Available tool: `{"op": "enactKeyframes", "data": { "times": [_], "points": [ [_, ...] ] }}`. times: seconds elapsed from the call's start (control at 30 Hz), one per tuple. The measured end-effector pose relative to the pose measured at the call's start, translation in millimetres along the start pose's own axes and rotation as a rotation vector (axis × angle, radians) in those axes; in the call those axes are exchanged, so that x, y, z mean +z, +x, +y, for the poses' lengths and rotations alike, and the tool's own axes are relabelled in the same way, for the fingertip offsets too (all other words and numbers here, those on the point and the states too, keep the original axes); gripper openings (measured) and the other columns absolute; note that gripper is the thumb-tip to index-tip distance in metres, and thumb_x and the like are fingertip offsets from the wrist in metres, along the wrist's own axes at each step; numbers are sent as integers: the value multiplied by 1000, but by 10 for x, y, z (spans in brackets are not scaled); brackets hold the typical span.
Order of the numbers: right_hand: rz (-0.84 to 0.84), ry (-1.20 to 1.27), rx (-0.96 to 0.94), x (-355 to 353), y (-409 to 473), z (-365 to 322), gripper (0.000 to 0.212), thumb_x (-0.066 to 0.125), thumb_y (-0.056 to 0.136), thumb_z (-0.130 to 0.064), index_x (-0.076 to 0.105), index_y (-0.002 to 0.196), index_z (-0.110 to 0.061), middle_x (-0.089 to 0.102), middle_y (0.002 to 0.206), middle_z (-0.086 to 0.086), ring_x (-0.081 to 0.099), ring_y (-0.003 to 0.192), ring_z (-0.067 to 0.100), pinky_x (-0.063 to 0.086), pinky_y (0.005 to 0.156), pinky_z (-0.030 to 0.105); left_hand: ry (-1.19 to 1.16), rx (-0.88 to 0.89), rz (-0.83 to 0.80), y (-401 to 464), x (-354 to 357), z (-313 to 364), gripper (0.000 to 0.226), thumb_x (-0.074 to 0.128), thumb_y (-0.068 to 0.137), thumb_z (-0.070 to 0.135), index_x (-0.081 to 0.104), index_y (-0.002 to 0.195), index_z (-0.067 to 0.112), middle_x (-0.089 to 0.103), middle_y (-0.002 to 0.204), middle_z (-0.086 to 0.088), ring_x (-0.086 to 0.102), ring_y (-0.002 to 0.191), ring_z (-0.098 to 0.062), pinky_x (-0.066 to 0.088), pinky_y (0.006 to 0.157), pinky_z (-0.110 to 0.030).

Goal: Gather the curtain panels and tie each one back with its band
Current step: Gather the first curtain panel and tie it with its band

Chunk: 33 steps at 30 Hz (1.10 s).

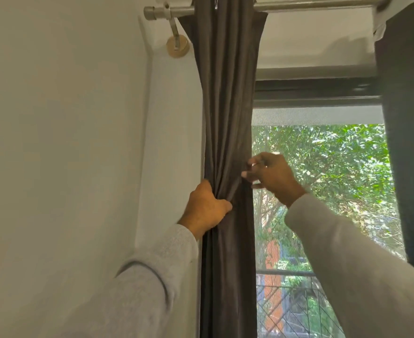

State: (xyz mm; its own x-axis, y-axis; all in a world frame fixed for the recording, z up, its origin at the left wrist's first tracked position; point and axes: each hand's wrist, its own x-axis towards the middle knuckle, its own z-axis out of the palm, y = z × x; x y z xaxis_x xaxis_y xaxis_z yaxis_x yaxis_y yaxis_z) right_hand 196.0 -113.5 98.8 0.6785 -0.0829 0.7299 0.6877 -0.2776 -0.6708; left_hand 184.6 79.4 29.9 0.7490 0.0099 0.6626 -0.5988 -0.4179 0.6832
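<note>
Left hand (204, 207): clamped around the gathered folds of the curtain panel (227, 118).
Curtain panel: hung bunched from the rod (318, 6), at the window's left edge.
Right hand (271, 175): fingertips pinched the panel's right edge.

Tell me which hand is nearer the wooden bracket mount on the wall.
Left. The left hand grips the gathered curtain panel almost directly below the wooden bracket mount. The right hand pinches the panel's window-side edge, farther across from it.
</note>
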Motion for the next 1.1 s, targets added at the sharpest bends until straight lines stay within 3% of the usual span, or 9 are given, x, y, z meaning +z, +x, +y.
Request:
{"op": "enactKeyframes", "data": {
  "times": [0.17, 0.23, 0.43, 0.6, 0.67, 0.73, 0.87, 0.97, 1.1],
  "points": [
    [-193, 159, 250, -20, -286, 711, 50, 88, 84, -16, 66, 128, -24, 76, 108, -2, 65, 93, 21, 47, 72, 36, -103, -128, -63, -15, 57, -37, 77, 82, 81, 26, 52, 151, 12, 65, 139, -9, 67, 118, -30, 60, 104, -45],
    [-269, 263, 324, -17, -476, 1002, 45, 85, 86, -14, 70, 127, -23, 77, 105, -2, 62, 95, 19, 41, 75, 35, -138, -182, -102, -47, 59, -98, 89, 82, 78, 29, 46, 158, 10, 61, 148, -9, 65, 126, -31, 57, 109, -45],
    [-518, 263, 516, 161, -1218, 1899, 39, 80, 90, -14, 74, 128, -13, 73, 132, 9, 66, 115, 21, 39, 91, 40, -71, -302, -272, -245, 73, -465, 71, 83, 94, 23, 46, 154, 13, 63, 142, -8, 66, 123, -29, 57, 109, -48],
    [-98, 187, 350, 362, -1608, 2041, 21, 87, 84, -15, 84, 105, -11, 83, 100, 5, 79, 97, 24, 61, 93, 46, 421, -183, -297, -475, 248, -691, 47, 75, 99, 37, 56, 132, 11, 64, 125, -7, 70, 104, -27, 63, 88, -39],
    [64, 20, 227, 458, -1829, 1979, 18, 87, 85, -16, 84, 103, -13, 81, 85, -8, 77, 79, 1, 61, 73, 19, 501, -166, -256, -593, 347, -767, 28, 67, 104, 40, 56, 113, 15, 63, 104, -2, 74, 77, -23, 64, 64, -32],
    [150, -140, 150, 557, -2081, 1960, 18, 84, 89, -16, 80, 106, -20, 75, 85, -17, 68, 75, -14, 49, 62, 3, 459, -212, -244, -702, 434, -825, 23, 65, 107, 38, 52, 97, 21, 66, 94, -4, 76, 62, -23, 66, 58, -33],
    [250, -433, 93, 756, -2534, 2158, 14, 71, 98, -23, 77, 111, -26, 70, 91, -13, 64, 78, -2, 45, 63, 9, 309, -272, -237, -824, 544, -922, 26, 66, 107, 34, 49, 90, 25, 68, 90, -4, 79, 62, -23, 69, 66, -37],
    [204, -566, -1, 926, -2829, 2308, 14, 65, 98, -20, 73, 107, -26, 63, 89, -10, 60, 82, 13, 50, 69, 29, 229, -287, -273, -909, 639, -998, 30, 69, 104, 43, 52, 97, 19, 66, 98, -4, 80, 76, -28, 69, 74, -43],
    [164, -504, -57, 983, -2956, 2393, 20, 65, 98, -10, 77, 106, -24, 62, 85, -15, 57, 80, 7, 46, 68, 21, 209, -310, -315, -1006, 734, -1176, 51, 64, 101, 60, 61, 125, 16, 70, 121, -9, 72, 108, -32, 61, 100, -49]
  ]
}}
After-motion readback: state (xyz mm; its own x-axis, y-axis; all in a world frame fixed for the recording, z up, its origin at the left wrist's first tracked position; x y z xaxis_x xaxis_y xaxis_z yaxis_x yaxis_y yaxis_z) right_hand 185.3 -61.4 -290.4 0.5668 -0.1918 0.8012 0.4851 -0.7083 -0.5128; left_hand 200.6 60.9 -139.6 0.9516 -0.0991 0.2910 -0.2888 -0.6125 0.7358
